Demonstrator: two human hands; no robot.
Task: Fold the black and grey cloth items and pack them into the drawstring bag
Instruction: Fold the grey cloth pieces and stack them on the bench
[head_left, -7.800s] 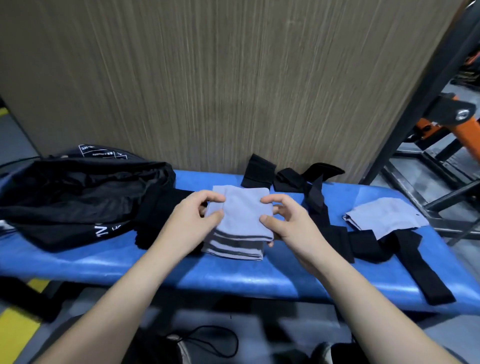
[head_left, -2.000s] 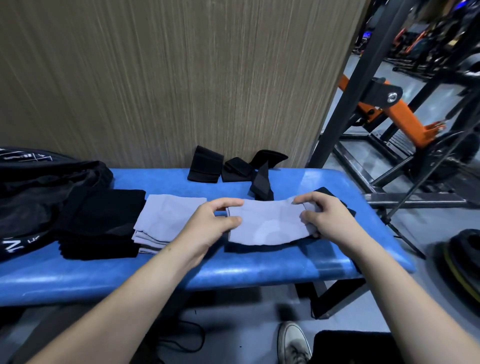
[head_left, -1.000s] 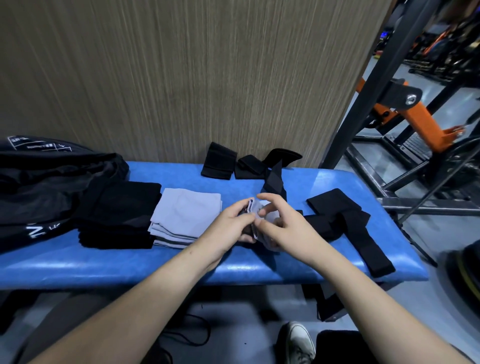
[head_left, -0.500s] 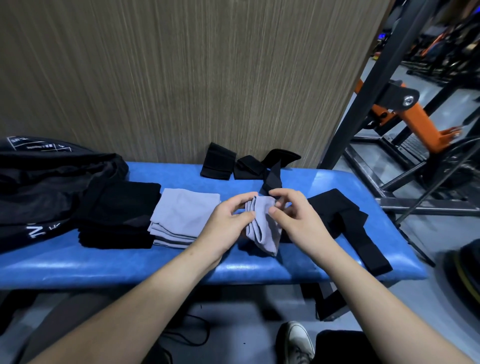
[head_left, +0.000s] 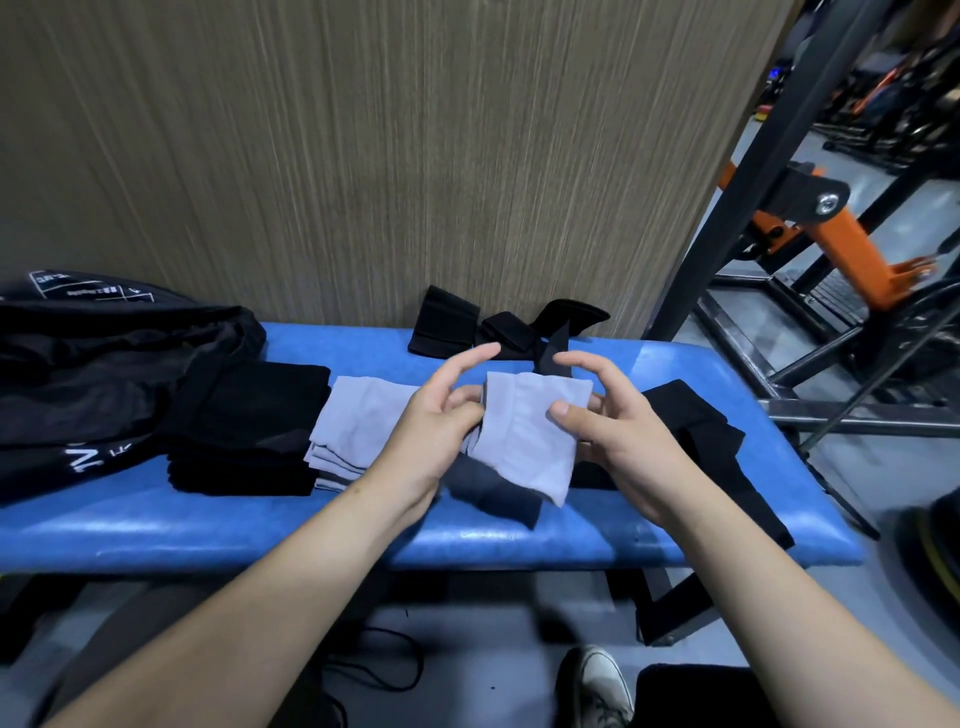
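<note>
The drawstring bag (head_left: 104, 358) lies slumped at the far left of the blue bench (head_left: 260, 525); nothing shows as being packed into it yet. Just to its right sits a folded black stack (head_left: 249, 426), and touching that, a folded grey stack (head_left: 358, 426). These two piles represent the completed folding.

At centre, the left hand (head_left: 436, 431) pinches the left edge of a grey cloth (head_left: 524, 436), index finger raised. The right hand (head_left: 618, 426) pinches the right edge, thumb on top. The cloth is folded and held just above the bench, with a dark band at its near end.

Remaining work, by judgement: the black straps (head_left: 711, 441) at right and the small black pieces (head_left: 498, 327) against the far wall (head_left: 415, 156) appear unfolded. Packing has not begun.
</note>
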